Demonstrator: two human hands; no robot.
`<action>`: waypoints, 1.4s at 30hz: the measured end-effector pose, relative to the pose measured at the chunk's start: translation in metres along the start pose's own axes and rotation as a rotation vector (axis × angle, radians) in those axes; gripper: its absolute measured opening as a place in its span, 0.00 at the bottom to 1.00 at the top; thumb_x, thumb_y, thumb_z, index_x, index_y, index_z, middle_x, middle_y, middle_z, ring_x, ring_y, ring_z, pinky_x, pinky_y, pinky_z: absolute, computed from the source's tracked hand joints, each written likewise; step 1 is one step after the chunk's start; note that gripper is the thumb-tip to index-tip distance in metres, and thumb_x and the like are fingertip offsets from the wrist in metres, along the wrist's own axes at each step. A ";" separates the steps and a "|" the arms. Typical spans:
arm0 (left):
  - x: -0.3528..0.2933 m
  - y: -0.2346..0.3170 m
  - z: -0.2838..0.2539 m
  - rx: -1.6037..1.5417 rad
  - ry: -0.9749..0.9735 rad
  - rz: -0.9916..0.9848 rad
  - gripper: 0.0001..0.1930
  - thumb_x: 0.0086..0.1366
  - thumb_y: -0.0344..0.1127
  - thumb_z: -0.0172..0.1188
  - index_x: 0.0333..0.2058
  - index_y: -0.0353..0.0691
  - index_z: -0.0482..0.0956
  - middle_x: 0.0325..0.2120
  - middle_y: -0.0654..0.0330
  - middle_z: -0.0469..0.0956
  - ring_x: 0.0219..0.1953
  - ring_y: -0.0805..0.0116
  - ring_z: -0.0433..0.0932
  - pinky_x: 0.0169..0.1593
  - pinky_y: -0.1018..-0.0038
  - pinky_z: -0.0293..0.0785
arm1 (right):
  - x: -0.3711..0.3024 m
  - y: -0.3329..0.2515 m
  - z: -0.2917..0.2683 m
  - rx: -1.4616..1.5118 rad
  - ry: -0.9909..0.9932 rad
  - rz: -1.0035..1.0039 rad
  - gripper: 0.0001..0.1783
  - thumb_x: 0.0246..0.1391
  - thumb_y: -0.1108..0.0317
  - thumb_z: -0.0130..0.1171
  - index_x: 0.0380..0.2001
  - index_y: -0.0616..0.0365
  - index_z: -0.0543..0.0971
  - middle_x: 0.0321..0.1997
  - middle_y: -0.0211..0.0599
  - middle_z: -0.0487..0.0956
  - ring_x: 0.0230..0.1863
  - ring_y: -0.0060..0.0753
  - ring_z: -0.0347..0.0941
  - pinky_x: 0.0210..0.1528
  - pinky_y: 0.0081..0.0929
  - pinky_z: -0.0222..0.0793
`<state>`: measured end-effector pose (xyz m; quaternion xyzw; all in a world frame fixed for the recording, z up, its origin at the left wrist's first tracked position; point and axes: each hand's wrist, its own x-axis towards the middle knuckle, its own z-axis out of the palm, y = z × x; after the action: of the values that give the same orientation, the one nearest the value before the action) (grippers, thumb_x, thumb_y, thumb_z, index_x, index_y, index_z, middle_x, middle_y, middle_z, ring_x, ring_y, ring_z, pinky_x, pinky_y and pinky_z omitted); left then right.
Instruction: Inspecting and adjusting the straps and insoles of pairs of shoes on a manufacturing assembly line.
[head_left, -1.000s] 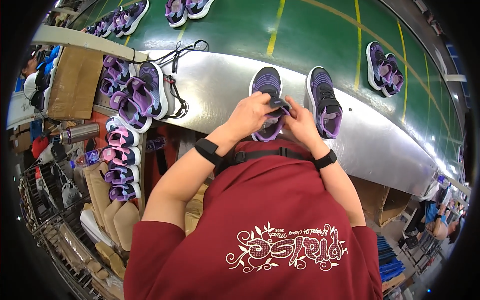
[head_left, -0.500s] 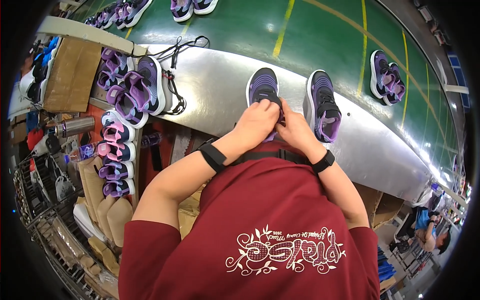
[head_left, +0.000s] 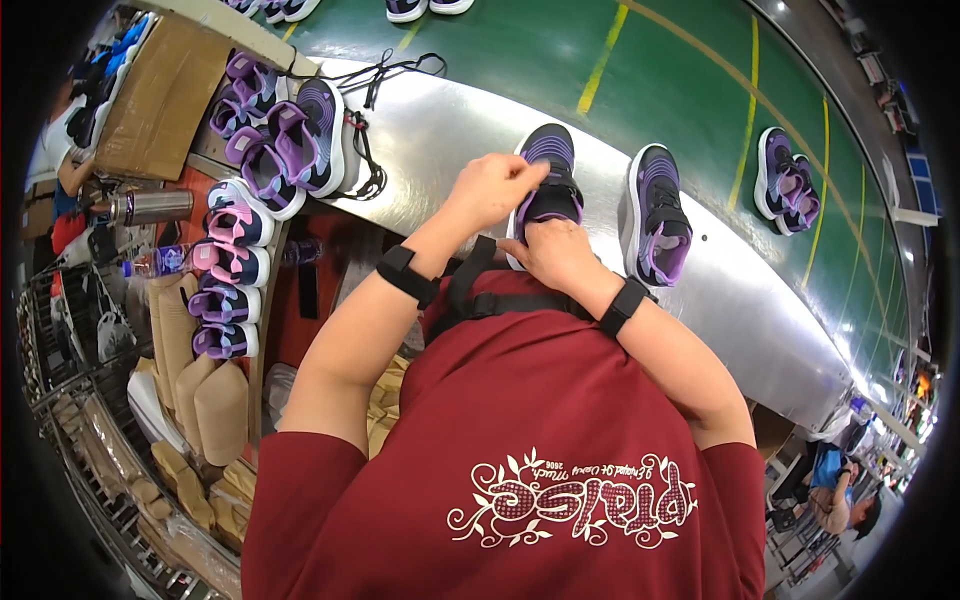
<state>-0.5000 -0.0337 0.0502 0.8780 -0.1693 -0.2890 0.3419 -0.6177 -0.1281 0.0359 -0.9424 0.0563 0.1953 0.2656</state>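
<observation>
Purple-black shoe [head_left: 556, 190]: on metal ledge [head_left: 750, 280], 1 matching shoe [head_left: 656, 205] to its right.
Left hand [head_left: 495, 190]: fingers bent at the shoe's left; can't tell if gripping.
Right hand [head_left: 557, 250]: fingers at its opening, grip hidden.

One sports shoe [head_left: 553, 148], dark, near-black upper; fine purple lines curve across the toe. White sole [head_left: 513, 226] visible along your left side of it. Pose: upright, sole down on the bare metal counter [head_left: 452, 112], toe pointing away from you, opening toward you. Dark strap [head_left: 563, 194] lies across the instep; whether fully fastened, cannot tell. Purple shows at the edge of the opening. Your right hand [head_left: 562, 252] is at the opening and covers most of the heel end. Your left hand [head_left: 494, 188] overlaps its left flank, fingertips over the forefoot; contact there unclear.
</observation>
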 end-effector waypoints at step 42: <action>-0.080 0.062 0.055 -0.527 -0.722 0.702 0.13 0.61 0.29 0.56 0.18 0.37 0.66 0.16 0.71 0.61 0.22 0.82 0.60 0.27 0.77 0.59 | -0.110 0.051 -0.128 -0.074 1.202 -0.210 0.14 0.53 0.64 0.58 0.37 0.64 0.75 0.33 0.43 0.74 0.34 0.42 0.67 0.39 0.32 0.62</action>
<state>-0.6025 -0.0656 0.0917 0.4995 -0.4793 -0.4722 0.5457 -0.6863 -0.2377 0.1555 -0.8968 0.0963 -0.3960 0.1720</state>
